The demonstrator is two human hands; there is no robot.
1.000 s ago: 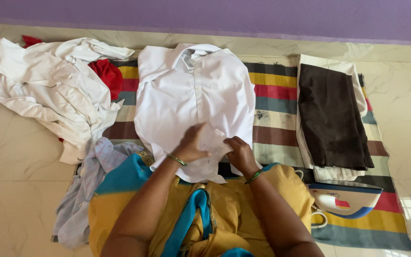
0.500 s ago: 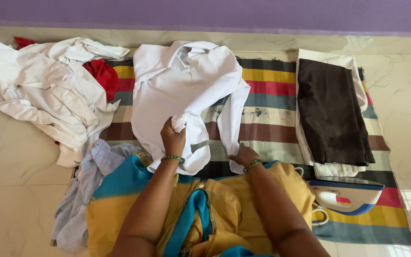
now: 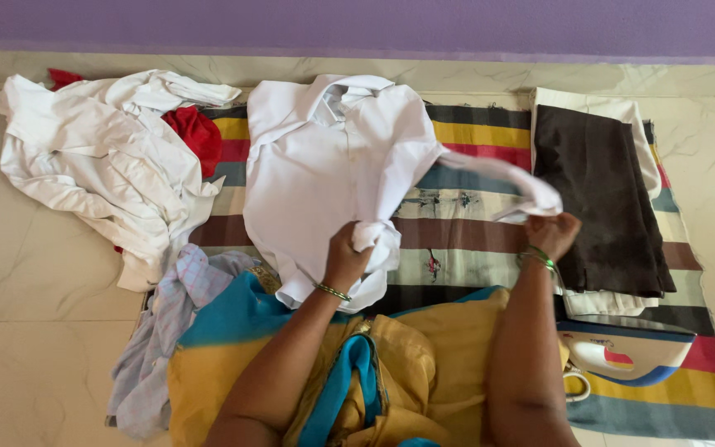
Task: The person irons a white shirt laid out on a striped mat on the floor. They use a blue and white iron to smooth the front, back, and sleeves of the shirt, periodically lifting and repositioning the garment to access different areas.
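Observation:
A white collared shirt [image 3: 316,165] lies on a striped mat [image 3: 465,232], collar toward the wall. My left hand [image 3: 349,257] grips a bunch of the shirt's fabric near its lower front. My right hand [image 3: 552,234] holds the end of the shirt's sleeve [image 3: 498,178], which is pulled out to the right above the mat, near the dark folded garment.
A heap of white and red clothes [image 3: 109,157] lies at the left on the marble floor. A checked cloth [image 3: 167,323] sits by my left knee. Folded dark trousers [image 3: 602,199] rest on white cloth at the right. A white and blue iron [image 3: 622,352] stands at lower right.
My right hand has moved from the shirt's lower edge to the right, drawing the sleeve out across the mat. My left hand shifted slightly right, still gripping the shirt front.

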